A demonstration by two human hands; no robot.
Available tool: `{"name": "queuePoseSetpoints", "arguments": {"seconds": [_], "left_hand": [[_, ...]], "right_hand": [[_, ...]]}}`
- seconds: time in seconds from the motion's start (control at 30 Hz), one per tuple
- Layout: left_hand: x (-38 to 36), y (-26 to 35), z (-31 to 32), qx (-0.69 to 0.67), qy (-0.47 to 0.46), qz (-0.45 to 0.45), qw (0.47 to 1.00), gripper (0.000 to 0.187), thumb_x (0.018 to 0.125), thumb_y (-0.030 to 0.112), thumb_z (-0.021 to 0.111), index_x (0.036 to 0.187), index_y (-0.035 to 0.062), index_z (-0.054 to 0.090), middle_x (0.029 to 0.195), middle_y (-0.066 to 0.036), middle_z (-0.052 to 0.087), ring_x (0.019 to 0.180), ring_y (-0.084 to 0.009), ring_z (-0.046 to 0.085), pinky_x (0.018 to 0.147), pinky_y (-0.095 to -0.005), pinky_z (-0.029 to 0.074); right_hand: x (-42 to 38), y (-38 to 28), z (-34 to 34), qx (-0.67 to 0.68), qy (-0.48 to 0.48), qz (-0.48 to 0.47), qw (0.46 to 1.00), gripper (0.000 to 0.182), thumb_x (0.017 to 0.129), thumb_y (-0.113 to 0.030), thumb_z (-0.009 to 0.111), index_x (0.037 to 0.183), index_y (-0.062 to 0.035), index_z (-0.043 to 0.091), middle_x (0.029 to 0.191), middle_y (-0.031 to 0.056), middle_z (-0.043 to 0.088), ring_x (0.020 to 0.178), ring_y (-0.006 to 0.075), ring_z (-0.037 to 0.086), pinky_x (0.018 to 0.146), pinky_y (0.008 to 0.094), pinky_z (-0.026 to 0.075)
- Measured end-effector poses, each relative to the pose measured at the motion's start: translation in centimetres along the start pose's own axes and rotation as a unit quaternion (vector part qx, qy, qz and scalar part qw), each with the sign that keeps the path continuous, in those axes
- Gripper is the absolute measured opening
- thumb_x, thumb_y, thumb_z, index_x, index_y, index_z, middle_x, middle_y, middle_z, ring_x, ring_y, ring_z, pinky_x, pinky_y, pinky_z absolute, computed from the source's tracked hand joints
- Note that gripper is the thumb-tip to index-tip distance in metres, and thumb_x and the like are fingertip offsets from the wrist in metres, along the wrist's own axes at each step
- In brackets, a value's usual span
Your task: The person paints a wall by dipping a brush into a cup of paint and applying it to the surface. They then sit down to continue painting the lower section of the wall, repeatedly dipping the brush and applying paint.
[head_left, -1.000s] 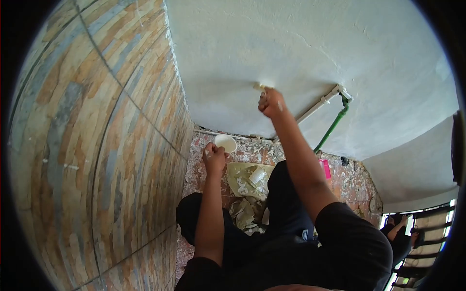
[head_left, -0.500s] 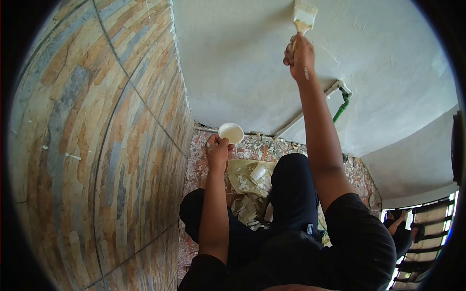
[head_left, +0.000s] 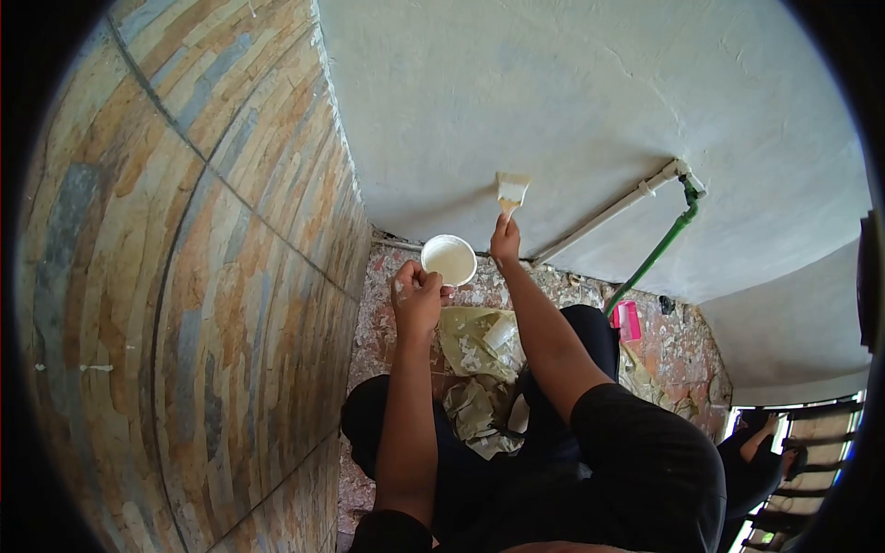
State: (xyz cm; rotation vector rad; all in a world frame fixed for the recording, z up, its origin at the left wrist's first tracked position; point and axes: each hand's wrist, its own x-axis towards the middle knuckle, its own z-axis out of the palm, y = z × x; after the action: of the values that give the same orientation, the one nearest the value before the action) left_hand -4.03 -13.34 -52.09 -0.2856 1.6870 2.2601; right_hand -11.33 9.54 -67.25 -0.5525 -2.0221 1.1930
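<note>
My left hand (head_left: 419, 295) grips a small white cup of paint (head_left: 449, 261) by its near rim; pale paint shows inside. Closed around the handle of a flat paintbrush (head_left: 513, 189), my right hand (head_left: 504, 241) is just to the right of the cup. The brush points upward, its pale bristles in front of the lower part of the white wall (head_left: 442, 101). White paint smears mark my left hand.
A stone-patterned tiled wall (head_left: 240, 276) rises on the left. A white pipe (head_left: 608, 217) and green hose (head_left: 654, 253) run along the wall. Debris, a cloth (head_left: 475, 341) and a pink object (head_left: 626, 320) lie on the floor. Another person (head_left: 758, 452) appears at right.
My right hand has come down and left with the paintbrush, from high on the wall to beside the cup. The view has shifted, showing the pink object and more of the green hose.
</note>
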Motion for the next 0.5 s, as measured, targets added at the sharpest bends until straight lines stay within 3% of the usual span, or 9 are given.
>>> {"name": "queuePoseSetpoints", "arguments": {"seconds": [0.07, 0.23, 0.27, 0.33, 0.37, 0.4, 0.43, 0.47, 0.5], "left_hand": [[0.5, -0.1, -0.1, 0.010, -0.004, -0.015, 1.000, 0.010, 0.083, 0.001, 0.049, 0.083, 0.0069, 0.040, 0.081, -0.007, 0.056, 0.060, -0.0135, 0.060, 0.057, -0.0277, 0.054], [0.2, 0.5, 0.0, 0.055, -0.017, 0.007, 0.998, 0.010, 0.083, 0.001, 0.048, 0.082, 0.0067, 0.041, 0.075, -0.006, 0.055, 0.058, -0.0135, 0.060, 0.053, -0.0272, 0.053], [0.3, 0.5, -0.1, 0.055, -0.016, 0.007, 0.998, 0.010, 0.083, 0.001, 0.048, 0.082, 0.0067, 0.041, 0.075, -0.006, 0.055, 0.058, -0.0135, 0.060, 0.053, -0.0272, 0.053], [0.6, -0.1, -0.5, 0.048, -0.012, 0.023, 0.999, 0.010, 0.083, 0.000, 0.048, 0.080, 0.0064, 0.041, 0.073, -0.006, 0.055, 0.058, -0.0133, 0.060, 0.052, -0.0269, 0.053], [0.5, 0.2, -0.5, 0.045, -0.012, 0.021, 0.999, 0.010, 0.083, 0.000, 0.048, 0.080, 0.0064, 0.041, 0.073, -0.006, 0.055, 0.058, -0.0133, 0.060, 0.052, -0.0269, 0.053], [0.4, 0.5, -0.5, 0.049, -0.009, 0.022, 0.998, 0.009, 0.083, 0.000, 0.048, 0.079, 0.0062, 0.042, 0.072, -0.005, 0.055, 0.058, -0.0133, 0.060, 0.052, -0.0268, 0.053], [0.2, 0.7, -0.5, 0.053, -0.006, 0.022, 0.998, 0.009, 0.082, 0.001, 0.049, 0.078, 0.0059, 0.043, 0.071, -0.005, 0.055, 0.058, -0.0132, 0.060, 0.052, -0.0267, 0.052], [0.0, 0.6, -0.7, 0.052, -0.005, 0.017, 0.998, 0.009, 0.082, 0.001, 0.049, 0.078, 0.0059, 0.043, 0.071, -0.005, 0.055, 0.058, -0.0132, 0.060, 0.052, -0.0267, 0.052], [0.2, 0.6, -0.7, 0.042, -0.002, 0.024, 0.999, 0.009, 0.082, 0.001, 0.049, 0.078, 0.0056, 0.044, 0.070, -0.005, 0.055, 0.057, -0.0131, 0.060, 0.051, -0.0262, 0.052]], "right_hand": [[-1.7, 0.8, 0.0, -0.022, -0.016, 0.037, 0.999, 0.040, 0.096, -0.038, 0.039, 0.077, -0.0039, 0.047, 0.057, 0.0031, 0.044, 0.049, 0.0127, 0.042, 0.045, 0.0352, 0.034], [-5.1, 0.6, -0.4, 0.150, -0.113, 0.569, 0.801, 0.025, 0.092, -0.031, 0.049, 0.076, -0.0114, 0.047, 0.054, 0.0020, 0.038, 0.042, 0.0157, 0.038, 0.035, 0.0347, 0.026], [-5.1, 8.9, -0.4, 0.150, -0.114, 0.569, 0.800, 0.025, 0.092, -0.031, 0.049, 0.076, -0.0114, 0.047, 0.054, 0.0020, 0.038, 0.042, 0.0157, 0.038, 0.035, 0.0347, 0.026], [-1.5, 23.0, 3.9, 0.084, -0.355, 0.139, 0.921, 0.020, 0.090, -0.026, 0.050, 0.075, -0.0142, 0.047, 0.053, 0.0009, 0.037, 0.040, 0.0153, 0.034, 0.035, 0.0329, 0.025], [1.2, 12.9, 0.6, 0.081, -0.356, 0.139, 0.920, 0.020, 0.090, -0.026, 0.050, 0.075, -0.0142, 0.047, 0.053, 0.0009, 0.037, 0.040, 0.0153, 0.034, 0.035, 0.0329, 0.025], [2.8, -0.7, -1.3, 0.324, -0.222, 0.433, 0.811, 0.019, 0.090, -0.025, 0.048, 0.075, -0.0141, 0.047, 0.052, -0.0010, 0.036, 0.039, 0.0142, 0.033, 0.034, 0.0301, 0.025], [6.9, -0.2, -1.7, 0.211, -0.350, 0.313, 0.858, 0.013, 0.085, -0.015, 0.053, 0.074, -0.0098, 0.049, 0.053, 0.0007, 0.040, 0.038, 0.0141, 0.033, 0.033, 0.0287, 0.028], [8.4, -8.7, -3.3, 0.335, -0.176, 0.558, 0.738, 0.015, 0.088, -0.017, 0.051, 0.074, -0.0120, 0.047, 0.050, -0.0015, 0.035, 0.037, 0.0110, 0.030, 0.035, 0.0251, 0.026], [9.3, -12.9, -4.3, 0.331, -0.176, 0.547, 0.748, 0.016, 0.089, -0.018, 0.049, 0.075, -0.0130, 0.046, 0.050, -0.0025, 0.034, 0.037, 0.0099, 0.029, 0.035, 0.0243, 0.025]]}}
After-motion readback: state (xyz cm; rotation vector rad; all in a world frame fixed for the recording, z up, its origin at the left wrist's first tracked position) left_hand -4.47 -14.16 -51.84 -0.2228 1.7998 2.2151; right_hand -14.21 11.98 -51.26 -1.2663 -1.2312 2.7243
